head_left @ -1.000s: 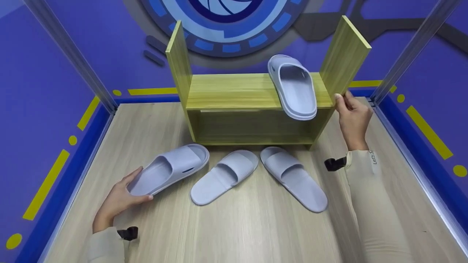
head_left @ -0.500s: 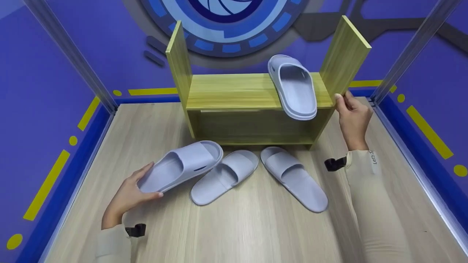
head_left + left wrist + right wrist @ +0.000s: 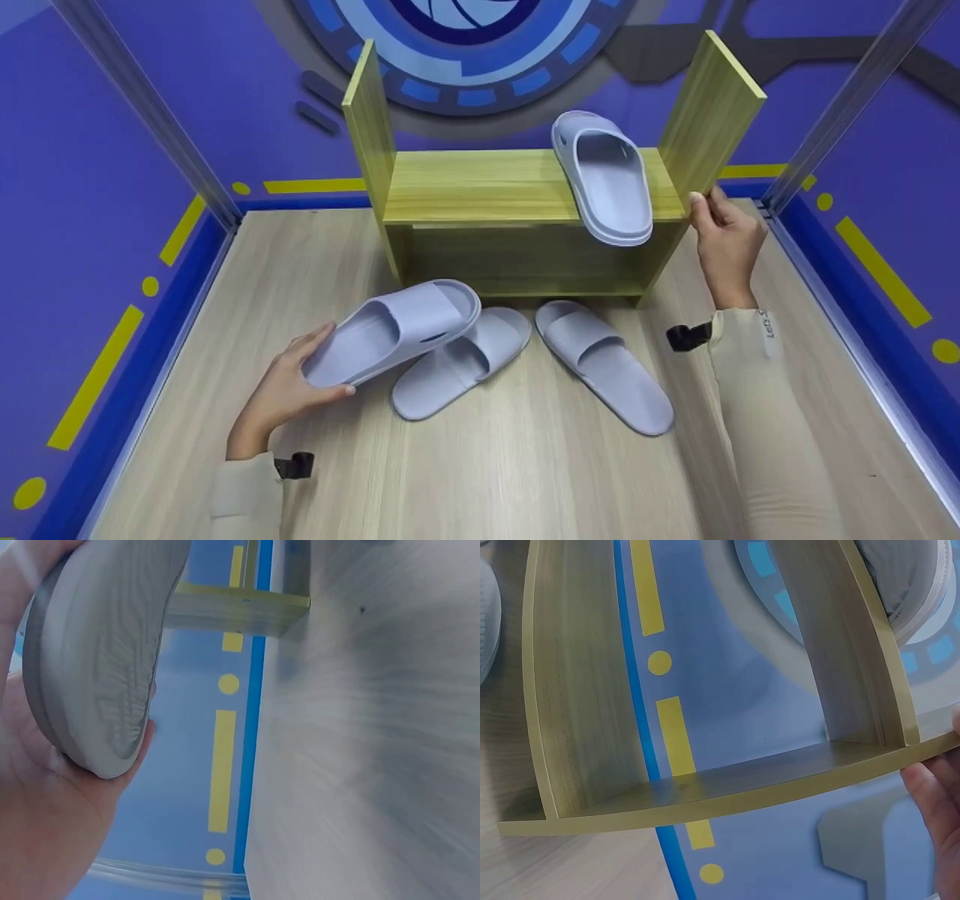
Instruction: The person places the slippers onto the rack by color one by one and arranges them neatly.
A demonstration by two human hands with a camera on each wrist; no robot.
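Note:
My left hand (image 3: 289, 386) grips a pale lilac closed-toe slipper (image 3: 427, 313) by its heel, with the toe pointing up and right. In the left wrist view the slipper's ridged sole (image 3: 97, 660) faces the camera, and the slipper is clear of the tabletop. My right hand (image 3: 726, 244) pinches the right side panel of a two-tier wooden shelf (image 3: 480, 187) with thumb and fingers. Another lilac closed-toe slipper (image 3: 613, 191) lies on the upper board at the right, its heel jutting past the front edge. The shelf's panel edge (image 3: 742, 808) shows beside my fingers in the right wrist view.
Two flat grey slide slippers lie on the tabletop in front of the shelf: the left one (image 3: 431, 386) partly behind the held slipper, the right one (image 3: 626, 382) angled outward. Blue printed walls (image 3: 97, 187) enclose the back and both sides.
My left hand has carried the closed-toe slipper rightward and up, so it now overlaps part of the left slide slipper. My right hand stays on the shelf panel.

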